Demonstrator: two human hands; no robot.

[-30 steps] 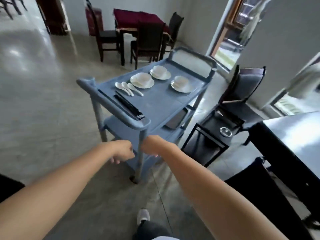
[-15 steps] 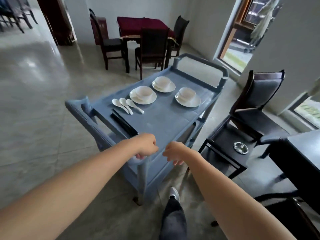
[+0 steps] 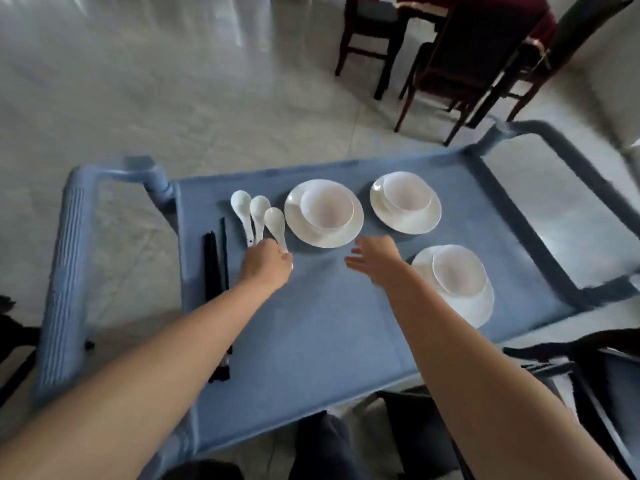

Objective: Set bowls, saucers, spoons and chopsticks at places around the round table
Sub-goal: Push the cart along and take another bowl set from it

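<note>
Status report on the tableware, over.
Left hand at handles of white ceramic spoons, grip unclear. Right hand open above blue plastic cart. Three white bowls on saucers. Nothing blocking.

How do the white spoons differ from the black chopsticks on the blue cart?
The three white ceramic spoons are short with rounded scoops; the black chopsticks are long, thin and straight. The left hand is at the spoon handles, not at the chopsticks. The chopsticks lie nearer the cart's left edge than the spoons. Both lie flat on the blue plastic cart.

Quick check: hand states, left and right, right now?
Left hand: curled over the spoons' handles; grip cannot be told.
Right hand: open, fingers spread, holding nothing.
</note>
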